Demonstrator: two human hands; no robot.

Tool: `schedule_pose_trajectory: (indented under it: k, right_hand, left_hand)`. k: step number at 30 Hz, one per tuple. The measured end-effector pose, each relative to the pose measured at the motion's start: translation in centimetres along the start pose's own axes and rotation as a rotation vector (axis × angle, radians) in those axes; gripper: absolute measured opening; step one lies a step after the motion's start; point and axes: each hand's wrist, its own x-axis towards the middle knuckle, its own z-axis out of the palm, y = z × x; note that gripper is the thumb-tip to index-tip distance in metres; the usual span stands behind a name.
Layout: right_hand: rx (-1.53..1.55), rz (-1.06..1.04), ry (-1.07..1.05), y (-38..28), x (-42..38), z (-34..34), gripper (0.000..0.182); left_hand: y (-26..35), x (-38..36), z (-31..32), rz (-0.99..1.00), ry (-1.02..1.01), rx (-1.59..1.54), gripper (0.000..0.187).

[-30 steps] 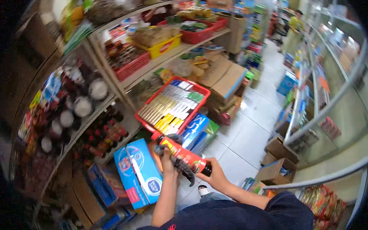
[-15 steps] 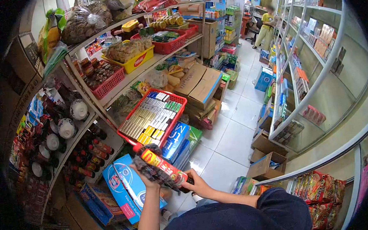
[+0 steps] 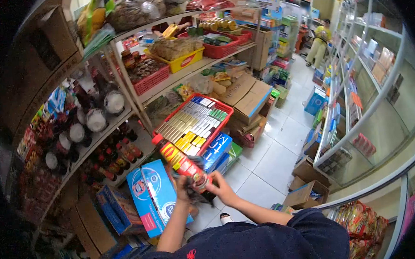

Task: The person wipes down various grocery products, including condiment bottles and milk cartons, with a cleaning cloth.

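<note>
A red-capped sauce bottle with a red and yellow label is held tilted in front of me, its cap pointing up and left. My right hand is closed round its lower end. A dark grey cloth is bunched behind and under the bottle. My left hand is closed on the cloth against the bottle's lower side; its fingers are partly hidden. Just beyond the bottle, a red basket carries rows of small cigarette-like packs. Below my left hand lies a blue carton.
More red-capped bottles stand on the lower left shelf. Shelves with a yellow basket run along the left. A glass cabinet lines the right side. Between them runs a tiled aisle, with a person far down it.
The cloth has slid down from the bottle's upper part, baring the label and cap. Both hands now sit near the bottle's lower end. The view has shifted slightly left.
</note>
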Motion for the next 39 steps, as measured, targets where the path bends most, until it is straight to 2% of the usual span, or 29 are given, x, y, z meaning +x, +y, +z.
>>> schedule_pose_trajectory:
  k: [1, 3, 5, 8, 10, 11, 13, 14, 16, 18, 19, 20, 22, 24, 26, 27, 28, 30, 32, 34, 35, 36, 38, 39]
  right_hand:
    - [-0.023, 0.054, 0.005, 0.0, 0.2, -0.9, 0.035]
    - [-0.051, 0.106, -0.002, -0.1, 0.2, -1.5, 0.034]
    - [0.027, 0.082, 0.005, -0.2, -0.8, -1.4, 0.037]
    - [0.013, 0.163, -0.055, -0.2, -2.9, -2.1, 0.034]
    - [0.036, 0.162, -0.038, 0.4, -3.1, -2.4, 0.031]
    - [0.056, 0.131, 0.01, 0.4, -2.9, -2.6, 0.033]
    - [0.033, 0.092, 0.103, -0.7, -2.2, -3.1, 0.035]
    - [0.014, 0.035, 0.138, -1.2, -1.8, -3.5, 0.026]
    - [0.043, 0.132, 0.08, -2.1, -1.4, -4.2, 0.026]
    - [-0.016, 0.159, 0.028, -1.4, -1.8, -4.3, 0.027]
    - [-0.082, 0.144, 0.004, -1.2, -2.2, -4.4, 0.029]
    - [-0.063, 0.081, -0.009, -0.9, -2.4, -4.5, 0.029]
    - [-0.269, 0.079, -0.141, -3.0, -2.8, -6.0, 0.029]
    - [-0.291, 0.099, 0.037, -5.0, -2.1, -8.3, 0.032]
    - [-0.099, -0.072, 0.086, -6.6, 0.0, -9.8, 0.05]
    - [0.059, -0.032, 0.107, -8.4, 0.5, -9.0, 0.052]
    - [0.175, -0.032, 0.105, -9.4, 1.2, -8.4, 0.05]
    - [0.228, -0.009, 0.159, -11.0, 2.1, -7.7, 0.036]
    - [0.2, -0.057, 0.198, -10.2, 2.1, -8.5, 0.029]
    - [0.169, -0.115, 0.229, -10.4, 2.0, -8.9, 0.023]
    - [0.232, -0.119, 0.115, -10.8, 1.5, -8.9, 0.02]
    - [0.296, -0.121, -0.001, -11.1, 1.3, -9.0, 0.017]
    - [0.538, -0.1, -0.266, -11.0, 1.7, -10.1, 0.019]
    - [0.671, -0.087, -0.328, -10.7, 2.1, -10.7, 0.02]
  left_hand:
    - [2.1, -3.0, 5.8, -0.182, -0.053, 0.015, 0.063]
    - [2.6, -3.4, 9.0, 0.003, -0.116, 0.08, 0.063]
    - [3.5, -2.0, 9.7, 0.099, -0.131, 0.077, 0.06]
    - [5.8, 0.1, 8.2, -0.074, -0.185, -0.114, 0.054]
    - [4.3, 0.4, 9.5, 0.077, -0.272, -0.044, 0.054]
    - [3.5, -1.2, 9.4, -0.071, -0.099, 0.021, 0.052]
    - [1.4, -2.3, 10.2, -0.092, -0.096, 0.031, 0.05]
    - [0.5, -3.0, 10.4, -0.131, -0.089, 0.034, 0.048]
    - [-0.1, -3.1, 11.0, -0.13, -0.039, -0.041, 0.044]
    - [1.3, -2.3, 10.7, -0.314, -0.065, -0.003, 0.043]
    - [1.5, -1.9, 10.6, -0.281, -0.2, 0.054, 0.053]
    - [1.5, -1.9, 10.9, -0.267, -0.202, 0.052, 0.053]
    - [2.1, -2.7, 11.9, -0.16, -0.296, 0.113, 0.054]
    - [2.7, -2.7, 13.2, -0.163, -0.345, 0.062, 0.048]
    - [2.2, -2.7, 13.8, -0.118, -0.411, 0.323, 0.051]
    - [1.4, -2.6, 14.3, -0.089, -0.419, 0.481, 0.055]
    - [0.4, -2.5, 14.6, 0.028, -0.439, 0.714, 0.059]
    - [-0.9, -3.1, 16.2, 0.106, -0.43, 0.973, 0.063]
    - [-1.1, -3.4, 17.3, 0.139, -0.405, 0.991, 0.066]
    - [-1.4, -2.9, 17.4, 0.247, -0.474, 1.057, 0.066]
    - [-1.6, -2.5, 17.1, 0.127, -0.555, 1.002, 0.068]
    - [-2.0, -1.9, 16.6, 0.135, -0.556, 1.007, 0.068]
    - [-2.8, -0.4, 15.3, -0.238, -0.769, 0.553, 0.06]
    - [-3.1, 0.4, 14.5, -0.447, -0.758, 0.574, 0.058]
